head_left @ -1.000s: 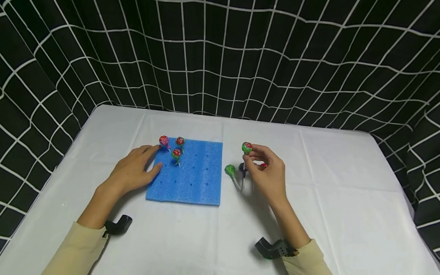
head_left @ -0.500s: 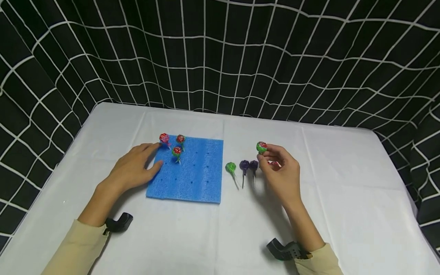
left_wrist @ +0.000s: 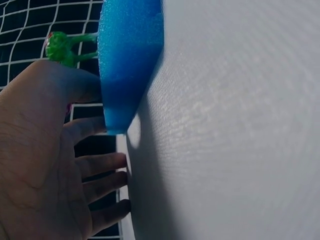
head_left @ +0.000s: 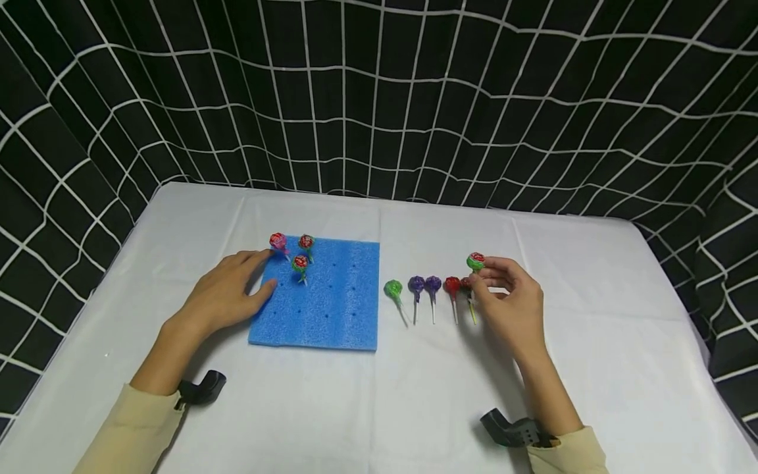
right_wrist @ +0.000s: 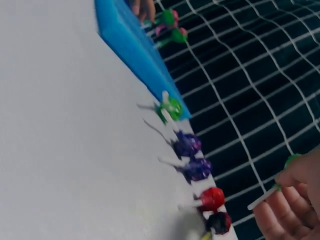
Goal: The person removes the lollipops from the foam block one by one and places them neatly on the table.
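Observation:
My right hand [head_left: 510, 309] pinches a red-and-green lollipop [head_left: 476, 261] by its white stick, candy end up, above the table. In the right wrist view the stick [right_wrist: 264, 198] points away from the fingers. My left hand [head_left: 227, 293] rests at the left edge of a blue foam board [head_left: 349, 329], thumb and fingers spread and relaxed. Upright in the board's far left part stand a pink-and-red lollipop [head_left: 278, 241], a dark red one with green wrapping [head_left: 306, 242] and a red-and-green one [head_left: 300, 263]. Rows of small holes mark the board.
On the white table [head_left: 308, 408] right of the board lie a green lollipop [head_left: 393, 289], two purple lollipops [head_left: 416, 285], a red lollipop [head_left: 453, 286] and a dark one with a yellow stick [head_left: 472, 313], partly behind my right hand. A black netted curtain [head_left: 355, 99] hangs behind.
My right hand has moved right with its lollipop, uncovering the purple and red lollipops on the table. My left hand stays at the board's edge.

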The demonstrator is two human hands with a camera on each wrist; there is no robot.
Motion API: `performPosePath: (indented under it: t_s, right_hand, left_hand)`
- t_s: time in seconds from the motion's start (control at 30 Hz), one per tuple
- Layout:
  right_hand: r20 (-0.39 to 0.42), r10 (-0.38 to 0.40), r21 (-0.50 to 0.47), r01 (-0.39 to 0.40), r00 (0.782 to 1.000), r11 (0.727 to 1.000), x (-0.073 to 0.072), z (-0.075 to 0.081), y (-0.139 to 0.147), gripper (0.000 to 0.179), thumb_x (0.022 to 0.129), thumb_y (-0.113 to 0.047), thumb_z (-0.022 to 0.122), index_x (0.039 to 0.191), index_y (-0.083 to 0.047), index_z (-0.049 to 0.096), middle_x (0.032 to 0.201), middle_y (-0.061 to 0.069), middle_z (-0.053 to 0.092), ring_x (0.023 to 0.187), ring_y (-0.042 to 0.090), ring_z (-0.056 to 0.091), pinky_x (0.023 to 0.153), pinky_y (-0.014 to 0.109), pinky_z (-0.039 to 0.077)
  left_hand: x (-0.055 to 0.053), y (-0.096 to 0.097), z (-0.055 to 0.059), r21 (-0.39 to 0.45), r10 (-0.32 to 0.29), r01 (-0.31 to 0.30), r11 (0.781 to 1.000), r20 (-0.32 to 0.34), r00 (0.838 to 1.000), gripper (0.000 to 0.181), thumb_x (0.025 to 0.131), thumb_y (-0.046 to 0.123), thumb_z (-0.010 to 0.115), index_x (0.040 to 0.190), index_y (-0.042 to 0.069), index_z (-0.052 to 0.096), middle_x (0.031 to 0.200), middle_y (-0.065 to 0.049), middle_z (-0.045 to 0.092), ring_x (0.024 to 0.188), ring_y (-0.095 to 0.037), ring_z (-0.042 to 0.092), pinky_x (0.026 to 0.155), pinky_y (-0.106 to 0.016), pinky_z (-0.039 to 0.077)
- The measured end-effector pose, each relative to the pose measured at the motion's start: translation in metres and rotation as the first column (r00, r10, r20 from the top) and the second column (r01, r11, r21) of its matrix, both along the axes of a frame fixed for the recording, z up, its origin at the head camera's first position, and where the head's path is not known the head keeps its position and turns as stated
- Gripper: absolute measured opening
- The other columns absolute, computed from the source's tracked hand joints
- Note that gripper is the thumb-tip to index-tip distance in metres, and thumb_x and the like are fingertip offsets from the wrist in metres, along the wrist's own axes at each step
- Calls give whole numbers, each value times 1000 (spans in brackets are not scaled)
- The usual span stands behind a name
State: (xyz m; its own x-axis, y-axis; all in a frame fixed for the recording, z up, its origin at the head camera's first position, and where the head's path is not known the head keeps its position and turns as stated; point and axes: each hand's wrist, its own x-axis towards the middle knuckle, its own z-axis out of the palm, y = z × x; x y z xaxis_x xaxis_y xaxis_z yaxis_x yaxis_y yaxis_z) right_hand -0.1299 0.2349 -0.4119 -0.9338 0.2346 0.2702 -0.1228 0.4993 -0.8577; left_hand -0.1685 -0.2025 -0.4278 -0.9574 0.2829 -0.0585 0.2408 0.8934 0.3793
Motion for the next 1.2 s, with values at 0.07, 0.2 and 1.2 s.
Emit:
performPosePath:
  t_s: [0.07,0.2,1.2]
  right_hand:
    - [26,-10,21,10,1000,1000,1,-1,6,26,93,-5,77,118,-2,74,97,1,76,80,-8,66,69,8,54]
    - [89,-7,104,-2,996,995,3,-5,17,27,93,-8,76,119,1,72,101,13,77,79,-10,64,71,6,52]
    - [220,-19,326,-55,975,944,-3,-12,37,27,92,-8,67,117,2,74,94,17,78,70,-4,61,65,10,46]
  left_hand:
    - [0,0,-1,-3,-2,2,1000,-2,1000,66,106,42,54,162,10,42,162,-24,46,152,-47,43,118,-70,40]
    - [2,0,-3,0,-12,12,1000,-7,1000,66,105,42,55,161,9,44,160,-24,49,150,-47,46,117,-70,42]
    - [-2,-1,0,-12,-9,8,1000,-23,1000,66,105,42,55,161,9,43,161,-24,48,150,-47,45,117,-70,42]
